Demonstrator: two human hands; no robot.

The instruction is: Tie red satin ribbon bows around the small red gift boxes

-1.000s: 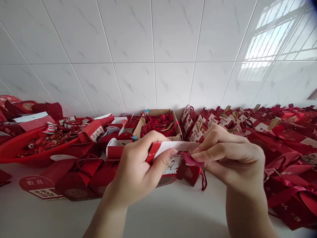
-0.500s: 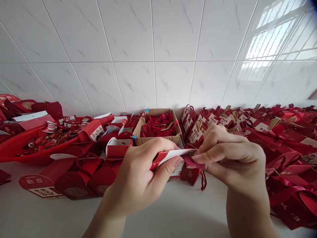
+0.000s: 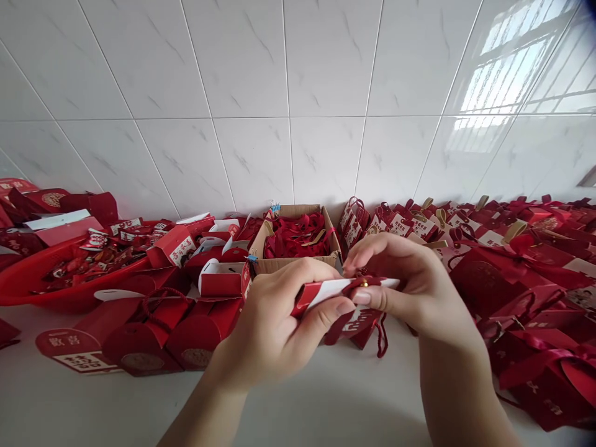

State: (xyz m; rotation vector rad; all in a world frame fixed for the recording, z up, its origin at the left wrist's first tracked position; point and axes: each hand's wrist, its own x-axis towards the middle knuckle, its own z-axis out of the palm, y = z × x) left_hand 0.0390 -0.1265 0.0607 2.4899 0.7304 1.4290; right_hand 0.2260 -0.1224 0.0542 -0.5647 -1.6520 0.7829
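A small red paper gift box (image 3: pixel 306 294) with a white inner edge is held in front of me. My left hand (image 3: pixel 274 329) is closed round its left end, thumb on the near side and fingers over the far side. At its top edge, my right hand (image 3: pixel 410 279) pinches a dark red ribbon (image 3: pixel 351 286) with a small gold bead (image 3: pixel 364 284) against the box. The right thumb lies just under the bead; the other fingers curl behind, partly hidden. Beyond the hands stands a cardboard box (image 3: pixel 298 265) full of dark red ribbons (image 3: pixel 298 236).
To the left, a red basin (image 3: pixel 28 288) holds wrapped candies (image 3: pixel 88 264), with red gift boxes (image 3: pixel 135 335) around it. Rows of finished-looking red boxes (image 3: pixel 554 372) with ribbon loops fill the right side. A white tiled wall (image 3: pixel 326 155) rises behind the white tabletop (image 3: pixel 298 410).
My right hand has shifted left and turned, its thumb now on the box's edge. The ribbon, loose between the fingertips before, now lies across the top edge with the gold bead showing.
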